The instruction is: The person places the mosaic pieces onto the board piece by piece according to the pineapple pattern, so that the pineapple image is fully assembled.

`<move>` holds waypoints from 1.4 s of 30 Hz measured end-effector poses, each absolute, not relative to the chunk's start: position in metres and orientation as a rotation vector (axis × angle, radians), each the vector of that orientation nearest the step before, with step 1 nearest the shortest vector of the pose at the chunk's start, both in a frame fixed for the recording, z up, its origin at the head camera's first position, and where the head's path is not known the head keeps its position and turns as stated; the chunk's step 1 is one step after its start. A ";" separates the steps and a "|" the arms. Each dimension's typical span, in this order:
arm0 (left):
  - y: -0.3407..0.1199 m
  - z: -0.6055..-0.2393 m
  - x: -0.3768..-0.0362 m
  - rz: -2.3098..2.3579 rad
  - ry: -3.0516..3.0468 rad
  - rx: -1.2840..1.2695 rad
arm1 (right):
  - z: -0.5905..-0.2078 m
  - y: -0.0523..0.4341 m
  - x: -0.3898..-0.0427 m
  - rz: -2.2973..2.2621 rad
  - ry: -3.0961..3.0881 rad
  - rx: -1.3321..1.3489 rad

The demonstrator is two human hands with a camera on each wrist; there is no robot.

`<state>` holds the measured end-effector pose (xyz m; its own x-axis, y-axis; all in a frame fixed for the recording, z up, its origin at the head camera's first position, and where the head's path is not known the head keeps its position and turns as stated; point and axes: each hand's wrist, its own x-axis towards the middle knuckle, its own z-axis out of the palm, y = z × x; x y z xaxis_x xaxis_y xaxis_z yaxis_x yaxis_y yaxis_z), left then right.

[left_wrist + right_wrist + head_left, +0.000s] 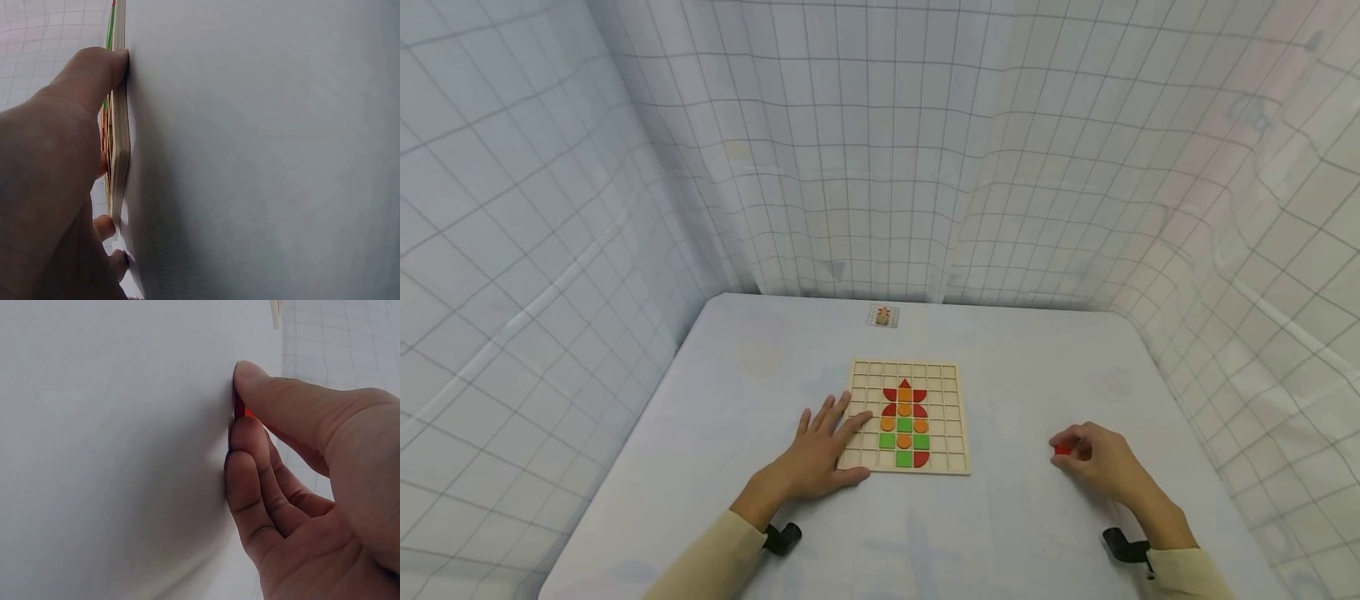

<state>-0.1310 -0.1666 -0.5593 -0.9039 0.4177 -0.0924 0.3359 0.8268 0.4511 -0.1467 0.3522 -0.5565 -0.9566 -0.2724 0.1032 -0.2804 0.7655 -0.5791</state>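
My right hand is near me on the right. My thumb and fingers pinch a small red piece that sits down on the table. It is too tiny and too covered for me to tell which way it points.

My left hand lies flat with the fingers spread out. They rest on the near left corner of the wooden board, and my thumb pushes on its near edge.

The board lies flat in the middle. Its long side runs from near to far. Red, orange and green shapes fill its middle squares, with a red point at the far end.

Farther off lies a small picture card. The table is white. Checked curtains hang all around.
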 end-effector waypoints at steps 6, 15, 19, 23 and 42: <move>-0.164 -0.557 -0.132 0.639 2.814 0.592 | -0.554 0.346 -0.149 0.959 -2.931 0.534; -0.164 -0.556 -0.132 0.669 2.810 0.595 | -0.544 0.331 -0.152 0.976 -2.953 0.654; -0.165 -0.557 -0.132 0.659 2.812 0.593 | -0.543 0.324 -0.153 0.964 -2.974 0.729; -0.165 -0.558 -0.131 0.661 2.811 0.595 | -0.546 0.317 -0.156 0.909 -2.962 0.801; -0.167 -0.557 -0.129 0.657 2.805 0.588 | -0.546 0.260 -0.160 0.964 -2.783 0.869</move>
<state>-0.1293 -0.1669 -0.5574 -0.9005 0.4226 -0.1026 0.3331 0.8220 0.4619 -0.1596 0.2597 -0.5460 -0.8374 -0.4903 0.2418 -0.5348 0.6429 -0.5484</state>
